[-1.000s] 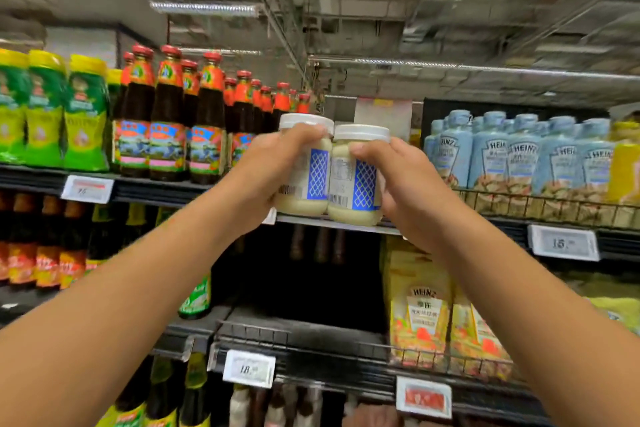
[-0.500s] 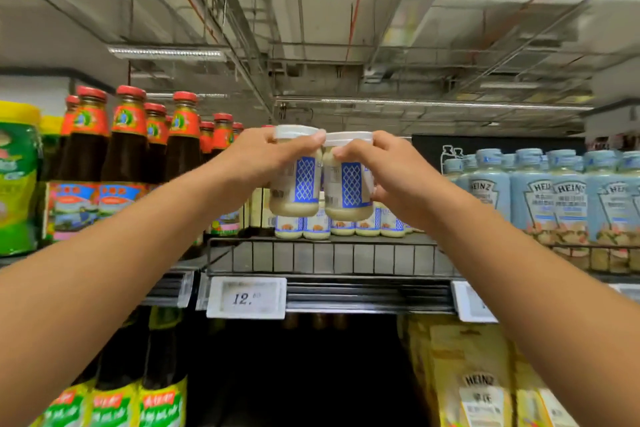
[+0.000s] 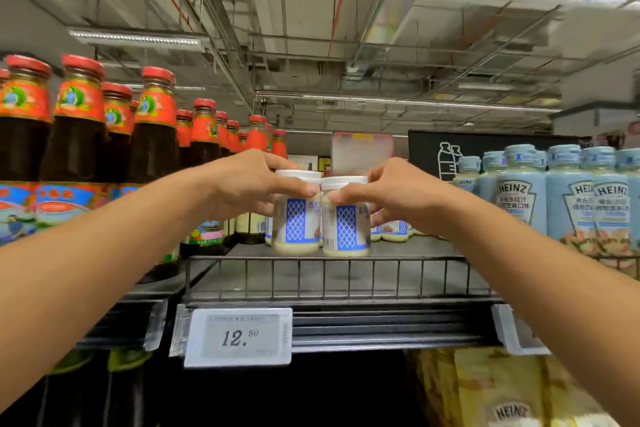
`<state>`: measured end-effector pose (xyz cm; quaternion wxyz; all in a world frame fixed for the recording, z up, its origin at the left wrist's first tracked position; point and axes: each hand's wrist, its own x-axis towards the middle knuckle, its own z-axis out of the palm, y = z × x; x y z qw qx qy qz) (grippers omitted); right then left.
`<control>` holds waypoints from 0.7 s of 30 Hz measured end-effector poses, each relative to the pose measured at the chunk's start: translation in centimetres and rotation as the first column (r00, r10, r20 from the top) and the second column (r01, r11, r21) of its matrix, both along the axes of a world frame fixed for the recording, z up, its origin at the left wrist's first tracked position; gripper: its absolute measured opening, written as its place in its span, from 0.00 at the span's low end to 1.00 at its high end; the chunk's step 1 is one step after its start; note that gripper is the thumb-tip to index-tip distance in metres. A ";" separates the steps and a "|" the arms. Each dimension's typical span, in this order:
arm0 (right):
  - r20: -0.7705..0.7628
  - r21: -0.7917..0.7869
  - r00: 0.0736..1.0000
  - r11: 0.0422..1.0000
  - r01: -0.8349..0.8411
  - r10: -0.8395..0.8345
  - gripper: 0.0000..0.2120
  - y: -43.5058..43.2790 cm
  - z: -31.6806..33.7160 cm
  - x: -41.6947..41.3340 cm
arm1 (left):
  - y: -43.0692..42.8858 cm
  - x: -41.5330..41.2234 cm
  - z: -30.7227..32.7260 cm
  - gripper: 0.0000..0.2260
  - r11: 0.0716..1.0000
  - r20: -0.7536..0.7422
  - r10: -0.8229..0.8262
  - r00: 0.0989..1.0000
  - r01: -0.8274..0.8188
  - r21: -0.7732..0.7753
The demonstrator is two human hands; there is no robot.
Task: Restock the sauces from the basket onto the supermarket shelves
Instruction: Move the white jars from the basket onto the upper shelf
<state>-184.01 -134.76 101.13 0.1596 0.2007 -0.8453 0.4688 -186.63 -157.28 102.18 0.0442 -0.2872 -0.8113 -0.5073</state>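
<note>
Two small white-lidded jars of pale sauce with blue lattice labels stand side by side on the top shelf (image 3: 346, 282), behind its wire front rail. My left hand (image 3: 249, 184) grips the left jar (image 3: 297, 225) around its lid and upper body. My right hand (image 3: 394, 194) grips the right jar (image 3: 346, 229) the same way. Both jar bases appear to rest on the shelf floor. More jars of the same kind (image 3: 391, 230) stand further back on the shelf. The basket is out of view.
Dark sauce bottles with red caps (image 3: 152, 128) crowd the shelf to the left. Pale blue Heinz bottles (image 3: 519, 194) fill the right side. A price tag reading 12.50 (image 3: 239, 336) hangs on the shelf edge. Yellow Heinz pouches (image 3: 498, 392) sit on the shelf below.
Both hands have carried the two jars up over the wire rail, forward and down onto the shelf. The camera has tilted up and come closer to the shelf.
</note>
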 end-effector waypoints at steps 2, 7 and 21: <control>-0.001 0.061 1.000 0.998 0.005 -0.005 0.19 0.2 -0.3 -0.2 | 0.1 -0.8 -0.2 0.14 0.999 0.071 -0.031 0.997 0.032 -0.012; -0.053 0.108 0.998 0.994 0.032 -0.026 0.21 0.4 -1.1 -0.7 | 0.5 -2.5 -0.8 0.28 0.993 0.106 -0.056 0.993 0.067 -0.097; -0.103 0.252 0.980 0.957 -0.142 0.172 0.23 2.4 -0.9 0.3 | 0.5 0.3 -0.6 0.30 0.840 -0.471 0.229 0.852 -0.418 -0.346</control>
